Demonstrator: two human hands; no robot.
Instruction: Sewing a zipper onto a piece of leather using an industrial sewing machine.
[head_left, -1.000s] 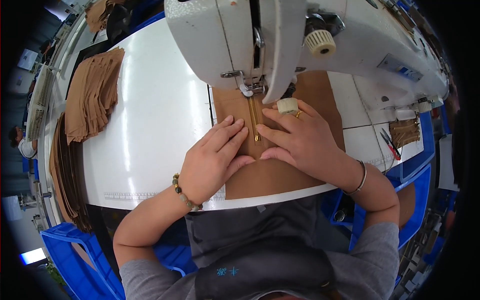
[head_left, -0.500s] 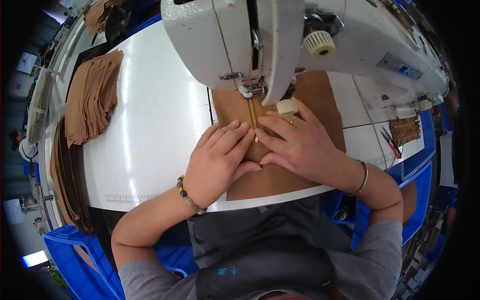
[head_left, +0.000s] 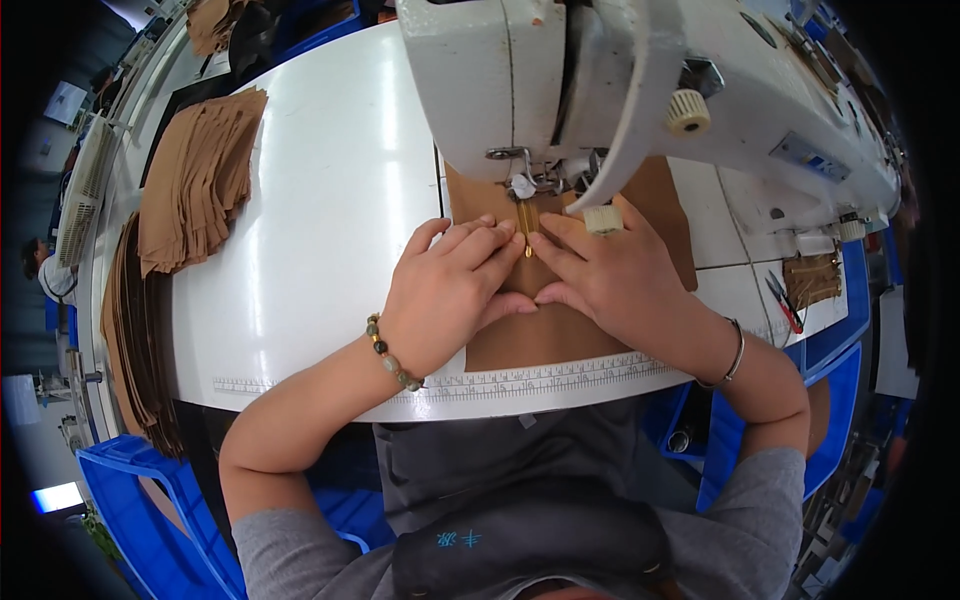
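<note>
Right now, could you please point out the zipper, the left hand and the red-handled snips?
Zipper (head_left: pixel 528 218), head view, middle of its strip.
Left hand (head_left: pixel 446 288), head view, back of the hand.
Snips (head_left: pixel 791 313), head view, red handle.

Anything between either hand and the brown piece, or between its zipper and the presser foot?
Nothing visible: the left hand and right hand rest directly on the brown piece, either side of the zipper, which runs up to the presser foot.

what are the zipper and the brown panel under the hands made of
The zipper looks like shiny, brass-toned metal, from its golden glint; plastic is possible.
The brown panel seems matt cloth or leather-like sheet; its dull, even surface leaves that open.
</note>
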